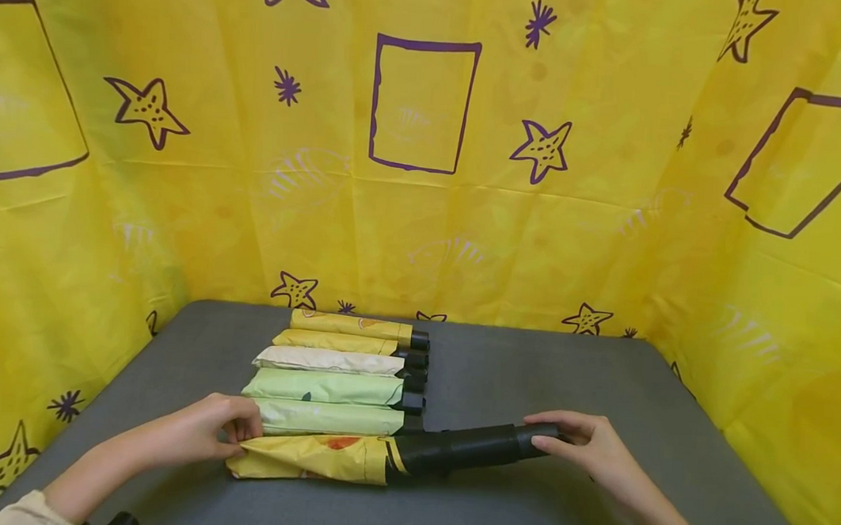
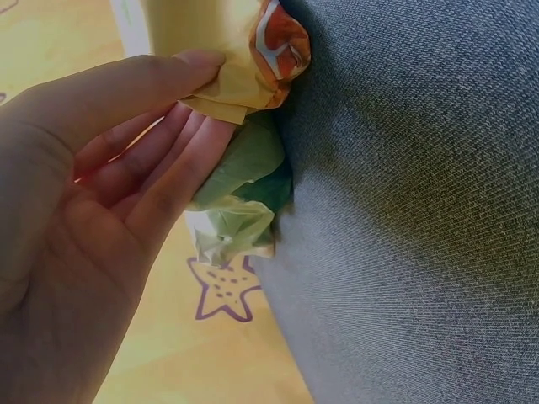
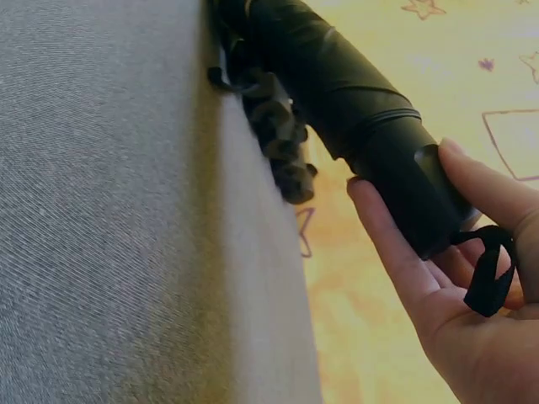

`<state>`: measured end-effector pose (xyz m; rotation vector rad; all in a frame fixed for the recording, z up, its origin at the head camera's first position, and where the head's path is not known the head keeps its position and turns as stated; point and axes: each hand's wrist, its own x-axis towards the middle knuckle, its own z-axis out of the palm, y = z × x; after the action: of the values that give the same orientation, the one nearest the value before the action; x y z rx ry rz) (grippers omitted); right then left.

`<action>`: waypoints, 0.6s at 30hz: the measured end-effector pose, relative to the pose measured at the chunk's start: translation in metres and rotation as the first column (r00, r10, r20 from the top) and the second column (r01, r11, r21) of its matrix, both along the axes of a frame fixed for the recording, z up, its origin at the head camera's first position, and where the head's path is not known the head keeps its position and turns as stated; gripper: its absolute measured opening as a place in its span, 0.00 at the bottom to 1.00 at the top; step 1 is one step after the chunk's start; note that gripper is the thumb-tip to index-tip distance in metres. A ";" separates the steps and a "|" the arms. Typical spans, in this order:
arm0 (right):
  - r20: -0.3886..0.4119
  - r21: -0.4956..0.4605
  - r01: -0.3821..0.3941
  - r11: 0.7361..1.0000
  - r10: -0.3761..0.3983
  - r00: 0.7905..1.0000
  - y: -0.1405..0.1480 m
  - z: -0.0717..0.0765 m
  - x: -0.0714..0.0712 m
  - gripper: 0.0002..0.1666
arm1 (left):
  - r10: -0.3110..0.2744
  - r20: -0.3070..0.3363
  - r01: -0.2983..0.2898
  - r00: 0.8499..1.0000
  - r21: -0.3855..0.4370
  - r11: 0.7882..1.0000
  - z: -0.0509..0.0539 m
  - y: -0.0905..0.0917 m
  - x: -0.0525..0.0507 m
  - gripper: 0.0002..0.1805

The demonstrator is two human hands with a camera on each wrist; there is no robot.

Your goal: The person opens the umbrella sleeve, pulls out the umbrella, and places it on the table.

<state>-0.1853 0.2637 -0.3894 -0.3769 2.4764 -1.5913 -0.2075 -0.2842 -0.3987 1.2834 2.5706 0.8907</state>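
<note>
A black folded umbrella [image 1: 453,450] lies with its left part inside a yellow sleeve [image 1: 317,457] with orange-red prints. My left hand [image 1: 200,433] pinches the sleeve's far left end between thumb and fingers; the left wrist view shows the thumb on the yellow fabric [image 2: 202,50]. At the other end, my right hand [image 1: 592,450] holds the black handle, which is raised a little off the table. In the right wrist view, thumb and fingers grip the handle [image 3: 413,185] from both sides, and a black wrist strap [image 3: 490,273] hangs by the palm.
Behind the sleeve, several covered umbrellas lie in a row on the grey table [image 1: 528,379]: light green [image 1: 327,418], white [image 1: 330,360] and yellow [image 1: 349,324] ones, black ends to the right. A yellow patterned curtain [image 1: 422,239] surrounds the table. A black object [image 1: 121,523] shows at the lower left.
</note>
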 end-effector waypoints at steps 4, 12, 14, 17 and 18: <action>0.020 -0.004 0.055 0.998 -0.055 0.998 0.008 0.006 0.004 0.22 | 0.006 0.015 -0.006 1.000 -0.003 1.000 -0.001 0.000 -0.001 0.14; 0.016 0.018 0.138 0.990 -0.138 0.990 0.026 0.013 0.009 0.23 | 0.019 0.037 -0.019 0.999 -0.007 1.000 -0.003 -0.001 -0.001 0.13; 0.001 0.023 0.143 0.989 -0.143 0.990 0.031 0.014 0.010 0.22 | 0.019 0.036 -0.019 0.999 -0.005 1.000 -0.003 -0.001 -0.001 0.13; -0.017 0.022 0.148 0.989 -0.147 0.989 0.037 0.016 0.012 0.21 | 0.021 0.034 -0.020 0.999 -0.004 1.000 -0.003 -0.001 -0.001 0.13; -0.023 0.020 0.148 0.989 -0.147 0.989 0.038 0.017 0.012 0.21 | 0.021 0.034 -0.021 0.999 -0.004 1.000 -0.003 -0.001 -0.001 0.13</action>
<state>-0.1729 0.3021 -0.3729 -0.2123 2.5900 -1.6199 -0.2083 -0.2849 -0.4012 1.2315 2.5630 0.9037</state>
